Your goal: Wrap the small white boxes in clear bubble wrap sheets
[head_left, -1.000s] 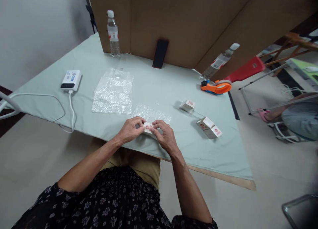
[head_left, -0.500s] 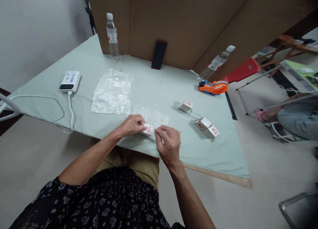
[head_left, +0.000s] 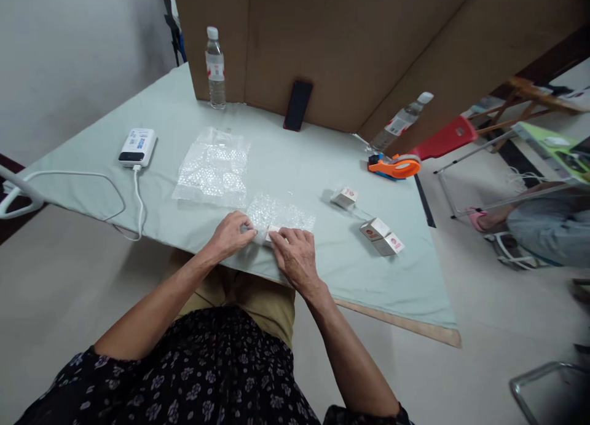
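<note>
A small white box with red print lies near the table's front edge, on the lower edge of a small bubble-wrap sheet. My right hand covers part of the box, its fingers pressed on it. Just left of the box, my left hand pinches an edge of clear wrap between thumb and forefinger. A larger bubble-wrap piece lies flat behind my left hand. To the right stand more small boxes: one alone and a touching pair.
A white power bank with a cable lies at the left. Two water bottles, a leaning phone and an orange tape dispenser stand along the cardboard screen. Another person's leg shows at the right.
My left hand has let go of the box and moved left to the wrap edge. My right hand has moved left onto the box. The view has shifted slightly.
</note>
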### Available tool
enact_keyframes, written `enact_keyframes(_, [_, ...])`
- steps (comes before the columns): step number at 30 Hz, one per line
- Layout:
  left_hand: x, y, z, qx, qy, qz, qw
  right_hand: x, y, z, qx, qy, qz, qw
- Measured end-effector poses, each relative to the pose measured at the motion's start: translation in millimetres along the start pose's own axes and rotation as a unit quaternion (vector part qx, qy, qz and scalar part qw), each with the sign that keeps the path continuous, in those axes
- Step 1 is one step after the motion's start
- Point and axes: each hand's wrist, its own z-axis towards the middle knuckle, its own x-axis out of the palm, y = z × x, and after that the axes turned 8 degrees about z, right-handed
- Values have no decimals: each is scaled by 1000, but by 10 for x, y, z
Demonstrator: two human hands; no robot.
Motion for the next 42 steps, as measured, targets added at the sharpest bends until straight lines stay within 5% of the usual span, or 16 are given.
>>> enact_keyframes(7, [66, 7, 33, -87, -59, 75, 992, 2, -20, 31, -21, 1, -18, 1000])
enact_keyframes(10, [43, -55, 14, -169, -13, 105, 980, 4, -22, 25, -23, -2, -15, 1000])
enact_keyframes(14, [86, -86, 57, -193, 18, 151, 969, 14, -37, 25, -27, -3, -10, 1000])
enact_keyframes(21, [91, -17, 182, -140, 32, 68, 987, 19, -58, 30, -25, 0, 6, 1000])
enact_keyframes(28, [208, -249, 153, -169, 3, -138, 976, 13, -62, 54, -30, 17, 9, 999])
enact_keyframes(32, [240, -345, 150, -160, 46, -208, 964, -12, -52, 20, -30, 19, 20, 999])
enact_keyframes(39, [-155, -471, 78, 14, 164, -71, 984, -80, -34, 19, -15, 23, 48, 998])
enact_keyframes(42, [-142, -483, 66, 59, 145, -18, 987, -86, -20, 32, -18, 23, 57, 998])
